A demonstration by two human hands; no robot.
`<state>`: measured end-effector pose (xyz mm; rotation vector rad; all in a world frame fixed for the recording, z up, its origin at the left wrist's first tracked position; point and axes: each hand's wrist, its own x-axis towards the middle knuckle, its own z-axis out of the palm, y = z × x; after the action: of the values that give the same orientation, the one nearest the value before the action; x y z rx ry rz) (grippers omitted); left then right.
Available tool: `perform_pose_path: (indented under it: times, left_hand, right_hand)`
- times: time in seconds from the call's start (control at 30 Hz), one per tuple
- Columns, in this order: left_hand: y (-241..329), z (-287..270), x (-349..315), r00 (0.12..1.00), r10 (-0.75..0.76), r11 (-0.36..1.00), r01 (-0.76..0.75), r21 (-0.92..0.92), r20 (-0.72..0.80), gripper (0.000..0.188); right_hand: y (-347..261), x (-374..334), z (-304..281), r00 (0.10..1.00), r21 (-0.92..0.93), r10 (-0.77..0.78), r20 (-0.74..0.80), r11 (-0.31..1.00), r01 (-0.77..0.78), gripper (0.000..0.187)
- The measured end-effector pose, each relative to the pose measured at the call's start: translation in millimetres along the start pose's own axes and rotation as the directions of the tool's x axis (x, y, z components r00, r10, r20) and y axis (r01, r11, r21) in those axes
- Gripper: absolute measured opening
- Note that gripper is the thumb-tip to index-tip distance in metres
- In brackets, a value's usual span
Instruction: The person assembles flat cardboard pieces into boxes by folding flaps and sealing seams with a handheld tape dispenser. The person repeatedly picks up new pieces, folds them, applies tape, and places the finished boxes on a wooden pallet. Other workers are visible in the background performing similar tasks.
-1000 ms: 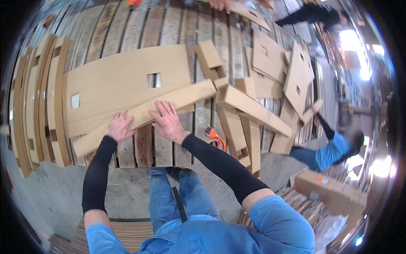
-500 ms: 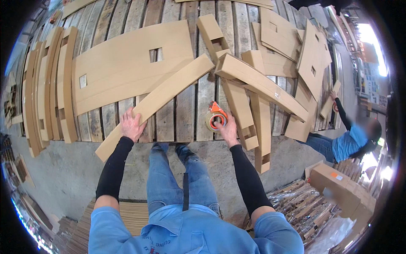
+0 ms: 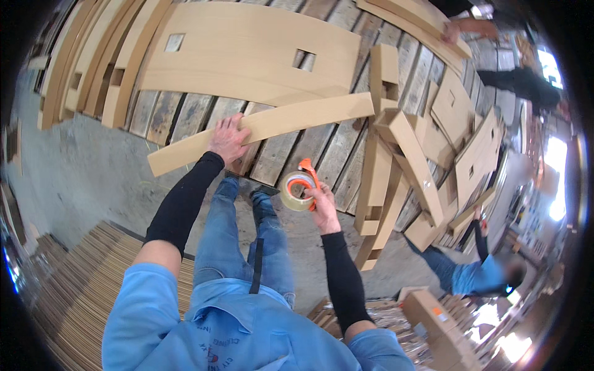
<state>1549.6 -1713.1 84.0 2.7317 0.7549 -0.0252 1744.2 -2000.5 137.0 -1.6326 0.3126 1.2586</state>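
Note:
My left hand [image 3: 229,138] grips a long, narrow folded cardboard piece [image 3: 300,120] from above, near its left end. That end juts past the edge of the slatted wooden table [image 3: 272,157]; the far end touches other cardboard beams. In my right hand [image 3: 323,207] is an orange tape dispenser [image 3: 307,167] with a roll of clear tape, raised in front of the table's near edge. To its right, several hollow cardboard beams [image 3: 413,164] lie crossed over each other.
A large cardboard sheet [image 3: 247,46] with square cutouts lies behind; folded beams [image 3: 127,68] stand in a row at left. Cut sheets [image 3: 473,164] pile up at right. One co-worker [image 3: 473,272] stands at right, another's hand [image 3: 455,29] at the far side. Stacked cardboard [image 3: 93,290] is behind me.
My view has turned and shifted. The tape dispenser has been lifted off the tabletop in my right hand and moved toward me. My left hand has stayed on the cardboard piece.

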Motion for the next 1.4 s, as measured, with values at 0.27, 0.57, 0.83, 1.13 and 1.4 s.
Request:
perform_pose_path:
  times: [0.27, 0.57, 0.83, 1.13, 1.4]
  left_hand:
    - [-3, 1, -5, 1.0, -0.011, 0.999, 0.01, -0.032, -0.009, 0.044]
    - [1, 5, 1, 1.0, -0.026, 0.999, 0.026, -0.043, -0.003, 0.043]
    - [6, -7, 4, 0.997, -0.054, 0.998, 0.057, -0.041, 0.053, 0.046]
    - [24, 10, 44, 0.942, 0.326, 0.945, -0.327, -0.001, -0.083, 0.049]
    - [-23, -8, 67, 0.887, 0.291, 0.726, 0.04, -0.686, 0.359, 0.063]
  right_hand:
    - [-119, -51, 172, 0.388, -0.677, -0.871, 0.302, 0.09, 0.73, 0.038]
    - [-120, 18, 211, 0.688, -0.846, -0.51, 0.516, -0.175, 0.504, 0.034]
    - [-57, -27, 136, 0.619, -0.822, -0.59, 0.519, -0.145, 0.55, 0.042]
    - [-28, -15, 120, 0.55, -0.805, -0.691, 0.469, -0.078, 0.589, 0.049]
    - [-67, -19, 143, 0.565, -0.76, -0.664, 0.49, -0.008, 0.649, 0.048]
